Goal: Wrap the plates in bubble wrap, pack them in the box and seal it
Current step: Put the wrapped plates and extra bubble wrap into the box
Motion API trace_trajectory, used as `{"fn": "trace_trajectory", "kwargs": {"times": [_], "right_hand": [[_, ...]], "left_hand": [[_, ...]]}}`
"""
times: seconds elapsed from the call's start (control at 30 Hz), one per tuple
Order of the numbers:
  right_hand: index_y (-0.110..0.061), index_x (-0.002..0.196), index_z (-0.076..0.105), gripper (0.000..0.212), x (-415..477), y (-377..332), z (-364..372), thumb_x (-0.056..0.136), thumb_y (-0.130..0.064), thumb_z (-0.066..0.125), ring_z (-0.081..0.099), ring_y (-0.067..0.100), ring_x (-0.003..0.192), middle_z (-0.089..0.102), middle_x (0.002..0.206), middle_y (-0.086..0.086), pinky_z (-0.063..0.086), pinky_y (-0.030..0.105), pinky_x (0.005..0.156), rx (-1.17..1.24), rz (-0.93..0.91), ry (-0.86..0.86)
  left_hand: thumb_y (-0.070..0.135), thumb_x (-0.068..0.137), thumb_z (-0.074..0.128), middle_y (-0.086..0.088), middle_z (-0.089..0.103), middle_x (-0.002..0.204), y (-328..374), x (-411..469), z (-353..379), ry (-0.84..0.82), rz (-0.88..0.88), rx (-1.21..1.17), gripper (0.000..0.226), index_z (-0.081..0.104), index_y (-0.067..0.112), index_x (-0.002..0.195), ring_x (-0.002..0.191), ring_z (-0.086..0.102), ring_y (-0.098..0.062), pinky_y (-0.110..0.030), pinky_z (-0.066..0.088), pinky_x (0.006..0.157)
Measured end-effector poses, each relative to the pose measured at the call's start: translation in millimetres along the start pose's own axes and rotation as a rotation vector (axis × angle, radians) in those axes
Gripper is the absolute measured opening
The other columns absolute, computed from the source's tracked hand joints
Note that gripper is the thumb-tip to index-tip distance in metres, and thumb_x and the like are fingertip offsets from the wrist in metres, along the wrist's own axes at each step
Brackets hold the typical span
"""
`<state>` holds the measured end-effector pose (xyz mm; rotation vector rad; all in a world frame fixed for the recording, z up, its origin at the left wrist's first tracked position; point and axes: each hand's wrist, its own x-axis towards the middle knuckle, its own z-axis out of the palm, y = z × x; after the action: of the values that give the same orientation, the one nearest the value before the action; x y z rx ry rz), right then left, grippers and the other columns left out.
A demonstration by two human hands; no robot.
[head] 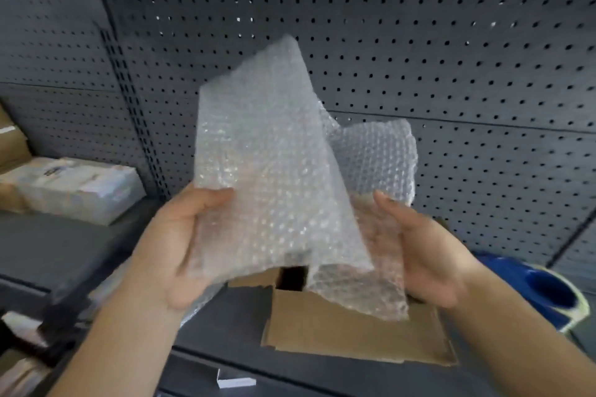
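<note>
While leaning over a dark shelf (80, 245), holding a sheet of bubble wrap (267, 164) up in the air with both hands, just above an open cardboard box (338, 325). Pinching the sheet's lower left edge with the left hand (174, 248), thumb lying across the front, fingers curling behind. Supporting the right side with the right hand (429, 258), palm facing inward, fingers stretching fairly straight behind the wrap and showing through it, thumb pointing up beside the edge. Letting the sheet fold over itself, one corner rising tall, a second flap bulging to the right. Leaving the box resting on the shelf, near flap lying flat and outward; seeing only a dark gap of its inside, contents being too hidden to tell. Having a blue roll (545, 293) lying just right of the box, hollow core facing the camera. Having pale packages (80, 187) sitting far left, against the perforated back panel (451, 58).
</note>
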<state>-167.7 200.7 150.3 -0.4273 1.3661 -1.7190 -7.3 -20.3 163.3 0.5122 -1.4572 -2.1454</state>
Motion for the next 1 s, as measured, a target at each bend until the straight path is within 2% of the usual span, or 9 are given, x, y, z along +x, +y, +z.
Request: {"fn": "trace_trajectory", "kwargs": {"times": [0.13, 0.23, 0.4, 0.53, 0.63, 0.73, 0.8, 0.9, 1.0], "right_hand": [[-0.022, 0.100, 0.080, 0.029, -28, -29, -26, 0.095, -0.036, 0.055, 0.077, 0.029, 0.087, 0.078, 0.101, 0.011, 0.057, 0.039, 0.075, -0.308, -0.088, 0.260], [-0.009, 0.116, 0.071, 0.039, -39, -47, -56, 0.087, -0.032, 0.062, 0.074, 0.037, 0.097, 0.076, 0.106, 0.015, 0.051, 0.053, 0.098, -0.380, -0.125, 0.349], [-0.018, 0.133, 0.064, 0.049, -48, -56, -58, 0.100, -0.049, 0.045, 0.064, 0.035, 0.120, 0.067, 0.131, 0.012, 0.038, 0.055, 0.112, -0.366, -0.177, 0.121], [-0.045, 0.144, 0.047, 0.057, -42, -37, -17, 0.099, -0.068, 0.023, 0.047, 0.010, 0.139, 0.056, 0.145, -0.017, 0.035, 0.047, 0.115, -0.597, -0.206, -0.152], [-0.063, 0.138, 0.042, 0.037, -24, -8, 5, 0.101, -0.058, 0.038, 0.026, -0.012, 0.143, 0.037, 0.147, -0.042, 0.018, 0.039, 0.125, -0.914, -0.218, -0.119], [-0.056, 0.148, 0.033, 0.049, -11, 24, 20, 0.105, -0.038, 0.048, -0.006, -0.028, 0.138, 0.015, 0.153, -0.043, -0.004, 0.020, 0.124, -1.221, -0.337, -0.135], [-0.047, 0.150, 0.037, 0.049, -7, 35, 23, 0.105, -0.032, 0.049, -0.009, -0.029, 0.136, 0.015, 0.153, -0.040, -0.007, 0.018, 0.123, -1.269, -0.418, -0.157], [-0.043, 0.142, 0.051, 0.044, -7, 31, 20, 0.103, -0.024, 0.055, 0.006, -0.035, 0.131, 0.023, 0.147, -0.042, 0.007, 0.005, 0.116, -1.158, -0.447, -0.124], [-0.051, 0.133, 0.053, 0.046, -4, 19, 7, 0.096, -0.026, 0.065, 0.046, -0.013, 0.129, 0.039, 0.149, -0.029, 0.045, 0.027, 0.108, -0.855, -0.439, 0.229]], "left_hand": [[-0.006, 0.088, 0.062, -0.009, 0.079, 0.106, -10, 4, -9, 0.144, 0.099, 0.173, 0.038, 0.074, 0.017, 0.116, 0.092, 0.076, -0.027, -0.035, 0.058, 0.074], [-0.009, 0.095, 0.057, 0.005, 0.080, 0.102, -16, -2, -7, 0.111, 0.142, 0.389, 0.048, 0.069, 0.032, 0.117, 0.092, 0.077, -0.015, -0.032, 0.057, 0.076], [-0.001, 0.099, 0.056, 0.021, 0.069, 0.127, -31, -2, 7, 0.002, 0.116, 0.611, 0.060, 0.055, 0.045, 0.138, 0.116, 0.067, -0.010, -0.047, 0.046, 0.110], [-0.002, 0.098, 0.059, 0.017, 0.074, 0.119, -41, -3, 28, -0.059, 0.062, 0.521, 0.056, 0.060, 0.042, 0.132, 0.109, 0.071, -0.010, -0.037, 0.054, 0.099], [0.028, 0.096, 0.066, 0.009, 0.078, 0.111, -53, -4, 36, -0.034, -0.110, 0.230, 0.025, 0.070, 0.036, 0.120, 0.104, 0.074, -0.010, -0.030, 0.060, 0.086], [0.080, 0.084, 0.050, -0.003, 0.074, 0.124, -55, -4, 32, -0.044, -0.296, 0.057, 0.066, 0.071, 0.033, 0.125, 0.117, 0.070, -0.027, -0.053, 0.047, 0.103], [0.078, 0.084, 0.046, -0.011, 0.077, 0.116, -52, -2, 28, -0.089, -0.336, -0.014, 0.073, 0.074, 0.022, 0.121, 0.107, 0.074, -0.031, -0.049, 0.052, 0.095], [0.033, 0.081, 0.070, -0.007, 0.080, 0.090, -52, 2, 24, -0.081, -0.310, 0.010, 0.040, 0.073, 0.010, 0.113, 0.075, 0.078, -0.021, -0.031, 0.059, 0.061], [0.020, 0.065, 0.074, -0.004, 0.078, 0.087, -52, 7, 16, -0.017, -0.277, 0.082, 0.050, 0.068, 0.010, 0.114, 0.067, 0.076, -0.014, -0.027, 0.056, 0.055]]}}
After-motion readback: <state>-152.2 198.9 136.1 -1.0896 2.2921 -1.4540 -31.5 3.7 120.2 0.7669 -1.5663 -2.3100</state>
